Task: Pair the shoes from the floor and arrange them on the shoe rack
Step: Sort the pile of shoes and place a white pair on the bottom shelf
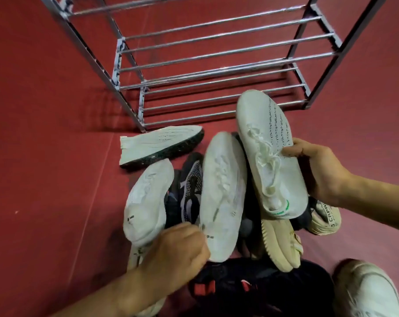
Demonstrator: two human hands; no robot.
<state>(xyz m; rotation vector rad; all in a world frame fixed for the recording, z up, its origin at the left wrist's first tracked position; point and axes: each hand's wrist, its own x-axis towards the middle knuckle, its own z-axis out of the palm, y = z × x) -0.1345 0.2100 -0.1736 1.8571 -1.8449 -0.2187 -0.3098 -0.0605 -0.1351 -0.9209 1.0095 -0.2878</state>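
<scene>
Red carpet covers the floor (45, 133), and from my head view the chrome shoe rack (217, 65) stands at the far side with every rail I can see bare. So, by my reckoning, nothing is arranged yet and nearly all the work is left.

My right hand (319, 170) is curled round the side of a white laced sneaker (269, 156), thumb on top, holding it lifted above the heap with its toe pointing toward the rack. My left hand (178, 250) pinches the heel end of a second white sneaker (223, 193), a similar shape, so it may be the mate, though blur keeps me from being sure.

Near me the pile waits unsorted: another white shoe (148, 202) at left, a dark patterned shoe (191, 186), a beige shoe (281, 243), a black shoe (262, 284). A white dark-soled shoe (157, 145) lies on its side just by the rack's near left leg.
</scene>
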